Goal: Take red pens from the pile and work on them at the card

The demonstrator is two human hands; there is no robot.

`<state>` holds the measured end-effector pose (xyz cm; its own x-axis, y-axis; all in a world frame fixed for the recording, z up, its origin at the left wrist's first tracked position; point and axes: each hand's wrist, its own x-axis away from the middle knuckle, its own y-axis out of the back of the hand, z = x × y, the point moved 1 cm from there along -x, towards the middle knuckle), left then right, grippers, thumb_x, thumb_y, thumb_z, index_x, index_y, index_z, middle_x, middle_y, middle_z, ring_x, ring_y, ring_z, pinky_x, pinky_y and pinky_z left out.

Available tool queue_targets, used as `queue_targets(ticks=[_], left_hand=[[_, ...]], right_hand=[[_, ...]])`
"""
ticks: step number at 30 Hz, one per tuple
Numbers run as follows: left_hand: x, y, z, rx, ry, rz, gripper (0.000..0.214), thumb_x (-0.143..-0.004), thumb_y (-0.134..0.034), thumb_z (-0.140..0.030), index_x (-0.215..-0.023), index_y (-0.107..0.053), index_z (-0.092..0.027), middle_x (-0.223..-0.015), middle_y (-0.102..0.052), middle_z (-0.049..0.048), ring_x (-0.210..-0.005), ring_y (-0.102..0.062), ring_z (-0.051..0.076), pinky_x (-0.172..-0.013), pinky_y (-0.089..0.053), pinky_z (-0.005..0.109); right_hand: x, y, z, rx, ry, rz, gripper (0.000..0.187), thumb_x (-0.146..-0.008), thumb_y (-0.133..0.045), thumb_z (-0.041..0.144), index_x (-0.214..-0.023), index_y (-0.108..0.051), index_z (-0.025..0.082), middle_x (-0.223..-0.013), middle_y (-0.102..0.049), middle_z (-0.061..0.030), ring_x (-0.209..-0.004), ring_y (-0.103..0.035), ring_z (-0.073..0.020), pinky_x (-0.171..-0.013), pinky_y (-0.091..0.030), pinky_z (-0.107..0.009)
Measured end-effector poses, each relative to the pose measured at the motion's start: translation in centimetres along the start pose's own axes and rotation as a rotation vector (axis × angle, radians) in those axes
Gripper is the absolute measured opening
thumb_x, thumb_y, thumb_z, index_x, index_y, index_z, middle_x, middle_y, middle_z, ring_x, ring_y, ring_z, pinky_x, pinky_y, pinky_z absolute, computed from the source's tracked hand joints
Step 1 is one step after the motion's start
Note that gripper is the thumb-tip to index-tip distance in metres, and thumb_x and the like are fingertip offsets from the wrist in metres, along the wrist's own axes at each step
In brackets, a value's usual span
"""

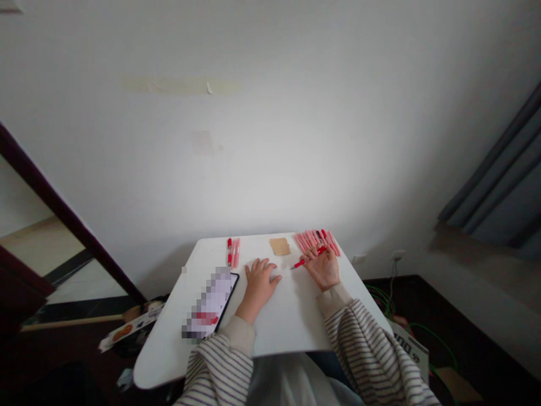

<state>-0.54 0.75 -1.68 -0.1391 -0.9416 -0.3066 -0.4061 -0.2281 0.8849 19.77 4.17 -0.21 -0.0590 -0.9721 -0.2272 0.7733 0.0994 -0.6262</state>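
Palm down on the white table (pixel 291 321), my left hand (pixel 260 280) has its fingers spread and holds nothing. My right hand (pixel 323 268) is turned partly palm up, with its fingers closed round a red pen (pixel 301 263). The pen's tip points left and down toward the tabletop. Just behind my right hand lies a row of several pinkish-red pens (pixel 306 241), partly hidden by my fingers. A small tan square of paper (pixel 279 246) rests between and beyond my hands. To the left, a few red and pink pens (pixel 235 252) lie side by side.
A phone-like device (pixel 220 293) with a blurred screen lies left of my left hand. The table's far edge stands near a white wall (pixel 270 141). Green cables (pixel 382 299) and a box (pixel 408 344) are on the floor at right. A grey curtain (pixel 502 186) hangs at far right.
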Motion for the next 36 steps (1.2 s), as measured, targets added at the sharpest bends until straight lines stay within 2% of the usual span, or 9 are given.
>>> queue_targets(ticks=[4,8,12,15,19,22,26,32,36], left_hand=[[0.1,0.1,-0.1,-0.001,0.0,0.001,0.03,-0.082,-0.062,-0.034,-0.111,-0.063,-0.028,-0.135,-0.056,0.0071,-0.135,-0.038,0.033,-0.11,-0.022,0.068],[0.0,0.1,-0.3,-0.032,-0.001,-0.011,0.032,-0.083,-0.06,-0.036,-0.114,-0.061,-0.027,-0.134,-0.056,0.0078,-0.133,-0.04,0.032,-0.11,-0.023,0.067],[-0.7,-0.1,-0.6,-0.071,-0.015,-0.033,0.042,-0.086,-0.056,-0.036,-0.126,-0.054,-0.025,-0.137,-0.053,0.0103,-0.132,-0.04,0.032,-0.109,-0.025,0.068],[-1.5,-0.4,-0.7,-0.088,-0.049,-0.037,0.049,-0.088,-0.051,-0.039,-0.136,-0.046,-0.028,-0.145,-0.046,0.0109,-0.136,-0.036,0.035,-0.107,-0.026,0.07],[-2.6,-0.9,-0.4,-0.085,-0.064,-0.02,0.05,-0.091,-0.043,-0.044,-0.139,-0.043,-0.032,-0.149,-0.043,0.0093,-0.14,-0.03,0.036,-0.107,-0.024,0.07],[-3.0,-1.1,-0.2,-0.074,-0.059,0.006,0.045,-0.092,-0.04,-0.043,-0.136,-0.048,-0.034,-0.147,-0.047,0.0068,-0.14,-0.03,0.036,-0.108,-0.021,0.071],[-2.9,-0.8,0.0,-0.067,-0.074,-0.034,0.038,-0.092,-0.042,-0.036,-0.127,-0.055,-0.034,-0.137,-0.056,0.0062,-0.133,-0.037,0.034,-0.106,-0.024,0.069],[-2.7,0.2,0.2,-0.049,-0.046,-0.061,0.026,-0.088,-0.05,-0.032,-0.106,-0.068,-0.028,-0.115,-0.066,0.0064,-0.111,-0.049,0.026,-0.1,-0.033,0.052],[-2.3,0.6,0.2,-0.03,-0.027,-0.051,0.023,-0.085,-0.056,-0.031,-0.103,-0.07,-0.029,-0.113,-0.066,0.0054,-0.108,-0.048,0.027,-0.098,-0.033,0.051]], right_hand=[[-0.1,0.2,-0.1,-0.107,-0.026,-0.02,0.037,-0.086,-0.045,0.056,-0.068,-0.049,0.025,-0.058,-0.036,0.0056,-0.053,-0.037,-0.0133,-0.065,-0.043,-0.034],[-0.2,0.3,-0.3,-0.038,0.0,-0.031,0.039,-0.086,-0.043,0.06,-0.069,-0.049,0.025,-0.059,-0.035,0.0058,-0.053,-0.036,-0.013,-0.063,-0.043,-0.034],[-0.3,0.5,-0.3,-0.026,0.017,-0.028,0.039,-0.086,-0.043,0.059,-0.069,-0.048,0.025,-0.058,-0.034,0.0058,-0.052,-0.036,-0.0127,-0.061,-0.043,-0.033],[-0.3,0.5,-0.3,0.022,0.025,-0.026,0.041,-0.087,-0.04,0.061,-0.07,-0.05,0.025,-0.057,-0.037,0.0052,-0.052,-0.038,-0.0138,-0.063,-0.044,-0.035],[-0.3,0.7,-0.4,0.031,0.043,-0.029,0.045,-0.087,-0.038,0.067,-0.076,-0.054,0.027,-0.061,-0.045,0.0038,-0.056,-0.044,-0.0152,-0.069,-0.049,-0.039],[-0.4,0.7,-0.7,0.01,0.044,-0.03,0.038,-0.085,-0.049,0.064,-0.081,-0.057,0.027,-0.071,-0.054,0.0025,-0.066,-0.053,-0.0153,-0.081,-0.051,-0.044],[-0.4,0.5,-1.1,-0.001,0.032,-0.032,0.022,-0.077,-0.072,0.042,-0.084,-0.06,0.026,-0.08,-0.061,0.0023,-0.076,-0.06,-0.0147,-0.092,-0.051,-0.048],[-0.1,-0.3,-1.0,-0.004,0.066,-0.127,0.033,-0.067,-0.082,0.04,-0.07,-0.055,0.022,-0.068,-0.06,0.0035,-0.068,-0.061,-0.0142,-0.086,-0.058,-0.046],[0.2,-0.8,-0.8,0.104,0.071,-0.104,0.031,-0.069,-0.08,0.042,-0.076,-0.058,0.022,-0.072,-0.063,0.0033,-0.076,-0.065,-0.0154,-0.086,-0.057,-0.043]])
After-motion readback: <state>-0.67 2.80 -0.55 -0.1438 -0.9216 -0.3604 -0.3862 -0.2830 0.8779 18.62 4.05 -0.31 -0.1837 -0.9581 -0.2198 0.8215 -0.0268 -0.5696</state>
